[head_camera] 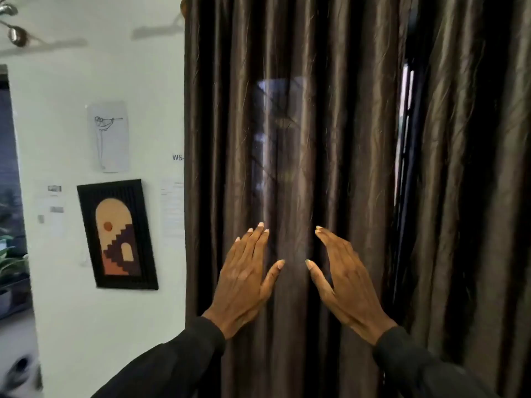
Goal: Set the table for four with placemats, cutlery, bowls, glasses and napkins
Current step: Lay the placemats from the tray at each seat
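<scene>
Two black sleeves (172, 363) rise from the near edge of the frame. The left hand (244, 271) and the right hand (342, 277) are lifted side by side, backs to the camera. The fingers are straight and close together and the thumbs are spread towards each other. Both hands are released and grasp nothing.

Just beyond them hangs a dark brown, glossy pleated curtain (287, 139). Whether the fingertips touch its folds cannot be told. A narrow gap (402, 139) in the cloth to the right lets in a strip of daylight.

Farther left, on a white wall (86, 326), hang a black-framed picture of orange arches and steps (117, 234) and, above it, a pale sheet with a line drawing (108, 137). A chrome ceiling lamp (15, 34) shows at the far upper left.

The table, placemats, cutlery, bowls, glasses and napkins are all out of view, so the progress of the setting cannot be judged. The likely risk is that the person turns back to the table without first sighting it. A sleeve or hand could then knock a glass or bowl.
</scene>
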